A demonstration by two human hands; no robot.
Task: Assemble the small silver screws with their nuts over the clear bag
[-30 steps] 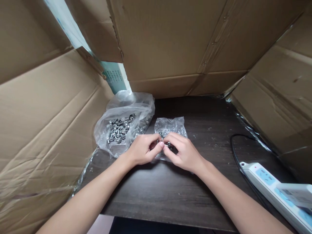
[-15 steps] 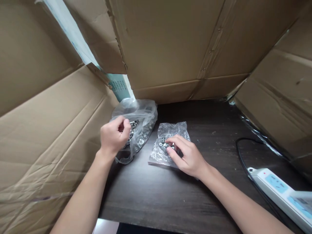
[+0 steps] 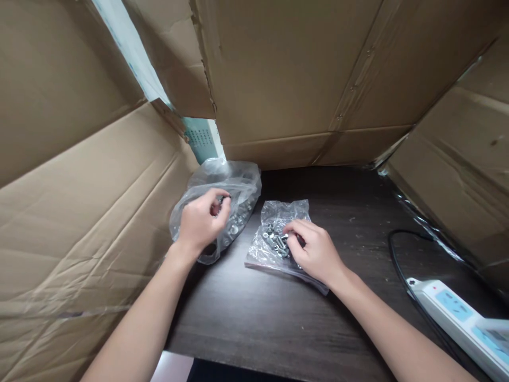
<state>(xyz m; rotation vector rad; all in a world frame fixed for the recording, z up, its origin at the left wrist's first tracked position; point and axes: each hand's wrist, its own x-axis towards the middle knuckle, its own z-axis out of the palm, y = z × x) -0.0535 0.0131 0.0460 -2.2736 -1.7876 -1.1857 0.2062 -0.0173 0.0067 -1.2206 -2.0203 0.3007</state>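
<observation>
My left hand (image 3: 204, 220) is over the mouth of a large clear plastic bag (image 3: 244, 185) that contains metal hardware. Its thumb and fingers are curled into a pinch; a small dark bit shows at the fingertips, too small to name. On the tabletop to the right lies a smaller clear plastic bag (image 3: 258, 254) with a little heap of silvery bolts (image 3: 274, 241) on it. Above its right side my right hand (image 3: 316, 249) is closed, a bolt (image 3: 284, 236) between thumb and forefinger. The palms of both hands are hidden.
Cardboard walls (image 3: 286, 79) enclose the dark wooden tabletop (image 3: 254, 318) on the left, back and right. A white power strip (image 3: 449, 307) with a black cable (image 3: 392, 249) lies at the right. Printed paper (image 3: 201, 138) shows through a gap behind the large bag.
My left hand has shifted right over the large bag, its fingers still curled. My right hand has drawn back to the right, uncovering more bolts, and its fingertips have closed on one. The view has shifted slightly.
</observation>
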